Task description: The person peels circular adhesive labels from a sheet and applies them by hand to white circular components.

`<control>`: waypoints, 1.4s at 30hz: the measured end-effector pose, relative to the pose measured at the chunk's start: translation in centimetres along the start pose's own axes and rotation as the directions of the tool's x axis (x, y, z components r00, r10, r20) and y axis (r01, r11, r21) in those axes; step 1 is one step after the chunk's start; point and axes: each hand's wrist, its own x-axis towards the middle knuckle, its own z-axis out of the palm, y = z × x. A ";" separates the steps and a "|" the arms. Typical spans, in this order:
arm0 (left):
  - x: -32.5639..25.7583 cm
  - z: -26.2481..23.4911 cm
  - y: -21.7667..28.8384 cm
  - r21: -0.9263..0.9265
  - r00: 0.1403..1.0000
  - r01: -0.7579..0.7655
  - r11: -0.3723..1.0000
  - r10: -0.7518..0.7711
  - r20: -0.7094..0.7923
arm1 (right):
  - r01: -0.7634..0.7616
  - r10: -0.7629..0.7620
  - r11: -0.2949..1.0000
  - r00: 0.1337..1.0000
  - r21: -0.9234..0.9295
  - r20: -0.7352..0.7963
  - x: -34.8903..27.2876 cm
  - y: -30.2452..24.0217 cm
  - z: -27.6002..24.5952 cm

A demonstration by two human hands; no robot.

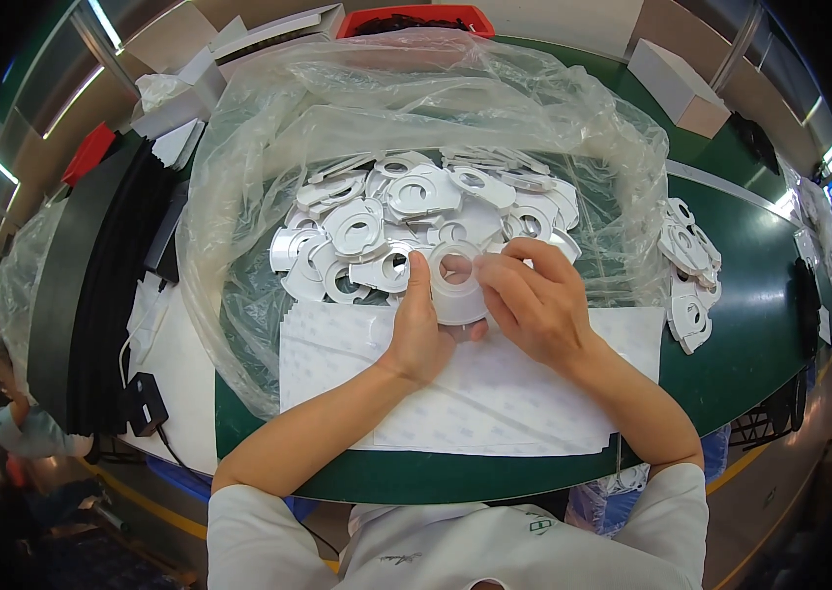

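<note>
My left hand [423,332] grips a round white plastic part [457,307] with a hole through its middle, holding it tilted up above the sheets. At the part's upper right rim, the thumb and forefinger of my right hand [542,303] are pinched together. Whether anything thin sits between those fingertips is too small to make out. Just beyond both hands lies a heap of similar white plastic parts [355,230], flat pieces with round openings. Under my wrists, white sheets with faint bluish print [475,408] cover the near part of the table.
A large clear plastic bag [377,98] spreads around the heap on the green table [745,315]. More white parts [688,251] lie at the right. Tall black panels [82,295] and a black power adapter [146,404] are at the left. A red bin [485,22] and a white box [672,87] stand behind.
</note>
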 end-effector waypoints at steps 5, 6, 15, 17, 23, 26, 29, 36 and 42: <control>-0.3 0.6 0.3 0.027 0.999 0.010 1.000 -0.009 -0.038 | -0.179 0.173 0.982 0.979 -0.054 -0.108 1.0 -0.9 -0.7; -0.4 0.6 0.4 0.068 1.000 0.002 0.998 -0.003 0.002 | -0.177 0.171 0.983 0.979 -0.053 -0.108 1.1 -0.9 -0.8; -0.1 0.1 -0.6 0.232 0.987 -0.049 0.971 0.011 0.160 | -0.798 0.724 0.191 0.508 0.572 0.467 1.0 0.2 -1.4; -0.1 0.1 -0.8 0.250 0.985 -0.047 0.967 0.003 0.173 | -0.824 0.739 0.260 0.506 0.504 0.444 0.7 0.4 -1.5; -0.5 0.7 -0.4 0.346 0.971 -0.009 0.938 -0.075 0.229 | -0.670 0.651 0.742 0.716 -0.012 0.251 1.6 -1.2 -2.4; -0.6 0.7 -0.1 0.327 0.981 0.020 0.945 -0.082 0.178 | -0.508 0.518 0.855 0.831 -0.103 0.204 1.5 -1.7 -2.4; -0.4 0.6 0.0 0.301 0.980 0.023 0.953 -0.080 0.181 | -0.481 0.450 0.877 0.827 0.008 0.337 2.1 -1.0 -3.9; -0.3 0.3 -0.1 0.245 0.976 0.077 0.966 -0.123 0.178 | -0.676 0.573 0.717 0.710 0.169 0.411 2.0 -0.3 -4.1; -0.6 1.1 2.6 0.314 0.991 -0.063 0.947 0.021 0.134 | -0.569 0.570 0.820 0.821 -0.063 0.001 2.9 3.0 -6.8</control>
